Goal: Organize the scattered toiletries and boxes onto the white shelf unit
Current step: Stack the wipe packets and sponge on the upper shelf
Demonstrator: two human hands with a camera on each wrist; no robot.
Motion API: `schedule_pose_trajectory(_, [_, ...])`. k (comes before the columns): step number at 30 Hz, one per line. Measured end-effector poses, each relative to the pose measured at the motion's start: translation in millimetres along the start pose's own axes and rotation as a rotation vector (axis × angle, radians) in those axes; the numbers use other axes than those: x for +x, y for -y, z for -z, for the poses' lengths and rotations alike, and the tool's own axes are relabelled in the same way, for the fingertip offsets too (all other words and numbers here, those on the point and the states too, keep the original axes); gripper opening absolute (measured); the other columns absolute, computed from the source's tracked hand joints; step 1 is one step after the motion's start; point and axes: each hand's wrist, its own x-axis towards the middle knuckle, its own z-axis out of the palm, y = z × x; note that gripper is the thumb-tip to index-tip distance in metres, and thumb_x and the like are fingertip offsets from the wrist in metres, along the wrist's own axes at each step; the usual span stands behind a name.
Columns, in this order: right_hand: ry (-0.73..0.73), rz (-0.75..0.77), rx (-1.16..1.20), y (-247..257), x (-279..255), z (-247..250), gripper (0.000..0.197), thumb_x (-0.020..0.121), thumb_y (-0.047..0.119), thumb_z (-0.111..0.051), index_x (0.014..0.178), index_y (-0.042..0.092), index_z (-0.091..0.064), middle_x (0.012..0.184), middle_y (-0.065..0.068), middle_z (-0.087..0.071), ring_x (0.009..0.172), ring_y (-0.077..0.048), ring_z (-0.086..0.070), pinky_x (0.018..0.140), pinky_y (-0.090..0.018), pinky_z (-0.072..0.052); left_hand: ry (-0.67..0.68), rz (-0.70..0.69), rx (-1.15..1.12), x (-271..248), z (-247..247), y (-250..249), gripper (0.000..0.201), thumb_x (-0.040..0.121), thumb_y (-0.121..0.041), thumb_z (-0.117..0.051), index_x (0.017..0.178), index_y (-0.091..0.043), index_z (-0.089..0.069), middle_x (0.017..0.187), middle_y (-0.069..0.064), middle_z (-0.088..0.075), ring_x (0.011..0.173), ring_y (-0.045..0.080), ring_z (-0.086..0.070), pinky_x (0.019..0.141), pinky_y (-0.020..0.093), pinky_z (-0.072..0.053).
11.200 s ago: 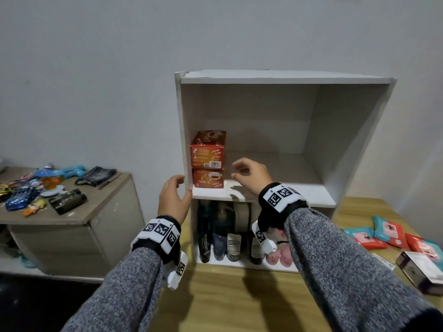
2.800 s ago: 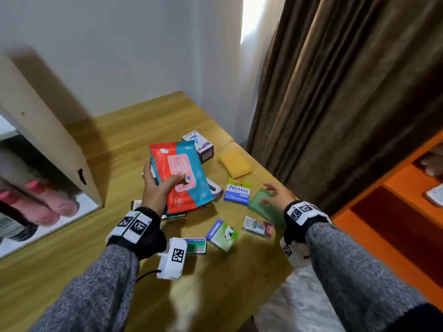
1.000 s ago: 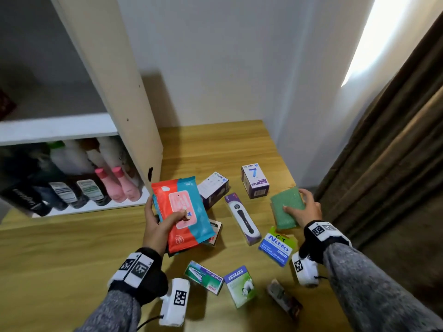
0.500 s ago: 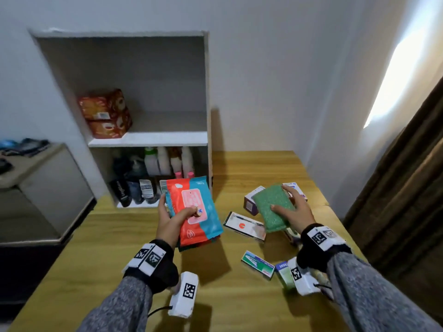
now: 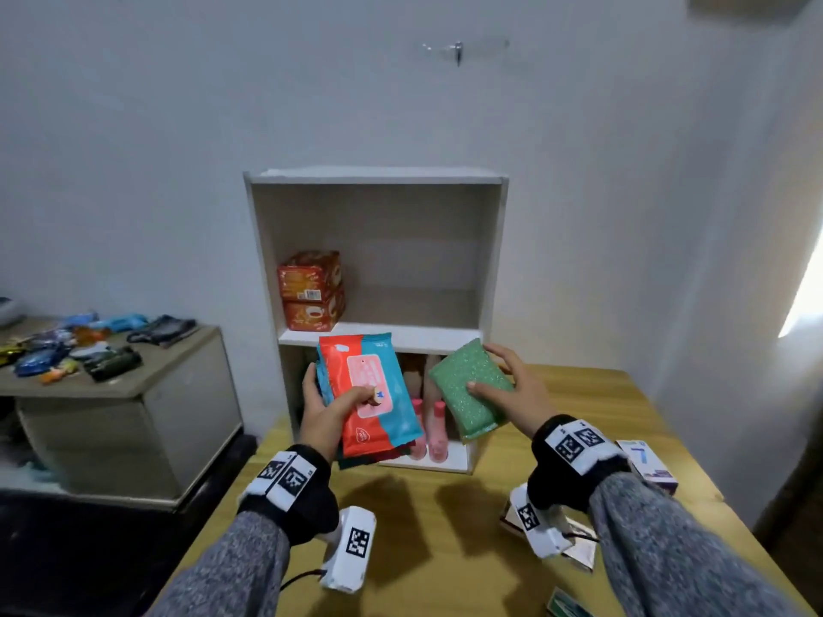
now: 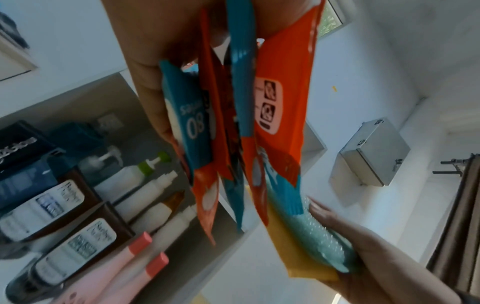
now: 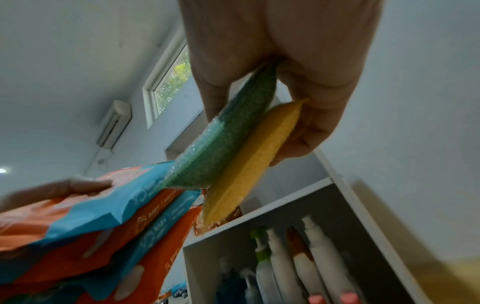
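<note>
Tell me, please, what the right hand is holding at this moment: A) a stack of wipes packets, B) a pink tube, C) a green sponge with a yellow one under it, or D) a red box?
C: the right hand grips the green sponge with the yellow sponge beneath it, in front of the white shelf unit.

Both arms are reaching forward at the frame's center. The left hand is gripping with its thumb on top; the right hand is pinching likewise.
</note>
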Motion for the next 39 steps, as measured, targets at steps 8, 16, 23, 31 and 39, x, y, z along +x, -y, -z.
schedule_pose_trajectory(8, [0.043, 0.115, -0.165, 9.1, 78.6, -43.6, 0.06, 0.076, 0.024, -0.074, 0.129, 0.031, -0.048, 0.116, -0.008, -0.05, 0.105, -0.018, -0.051, 0.083, -0.026, -0.042, 0.015, -0.011, 0.021, 68.6, 1.1, -14.2, 0.085, 0.074, 0.001, -0.07, 0.138, -0.031, -0.024, 0.114, 0.01, -0.059, 0.098, 0.032, -0.062, 0.079, 0.044, -0.055])
schedule_pose_trajectory(16, [-0.119, 0.128, -0.24, 12.7, 109.0, -40.1, 0.057, 0.079, 0.026, -0.072, 0.129, 0.022, -0.046, 0.117, -0.001, -0.052, 0.105, -0.012, -0.048, 0.088, -0.023, -0.036, 0.107, 0.038, -0.024, 139.2, -17.0, -25.2, 0.09, 0.072, -0.001, -0.071, 0.141, -0.028, -0.021, 0.113, 0.014, -0.059, 0.097, 0.032, -0.063, 0.076, 0.04, -0.055])
schedule_pose_trajectory(23, [-0.209, 0.064, -0.277, 17.7, 98.8, -37.0, 0.055, 0.081, 0.026, -0.07, 0.13, 0.025, -0.044, 0.116, 0.001, -0.046, 0.107, -0.011, -0.043, 0.087, -0.026, -0.035, 0.221, 0.117, 0.057, 190.0, -36.0, -23.5, 0.093, 0.075, -0.002, -0.069, 0.145, -0.021, -0.011, 0.121, 0.013, -0.054, 0.103, 0.03, -0.06, 0.082, 0.038, -0.051])
schedule_pose_trajectory(31, [-0.291, 0.127, -0.293, 21.0, 102.6, -52.4, 0.051, 0.08, 0.025, -0.071, 0.125, 0.027, -0.047, 0.114, 0.005, -0.05, 0.107, -0.014, -0.049, 0.09, -0.03, -0.04, 0.324, 0.23, 0.163, 224.6, -29.5, -30.6, 0.068, 0.076, -0.007, -0.069, 0.131, -0.007, -0.031, 0.096, 0.011, -0.062, 0.074, 0.024, -0.065, 0.056, 0.028, -0.052])
schedule_pose_trajectory(39, [-0.324, 0.09, -0.274, 23.6, 121.7, -63.7, 0.053, 0.08, 0.03, -0.07, 0.127, 0.024, -0.046, 0.119, 0.001, -0.051, 0.109, -0.014, -0.048, 0.09, -0.03, -0.039, 0.308, 0.275, 0.172, 244.1, -26.1, -26.7, 0.063, 0.074, -0.011, -0.071, 0.126, -0.005, -0.034, 0.099, 0.016, -0.064, 0.069, 0.023, -0.066, 0.051, 0.025, -0.052])
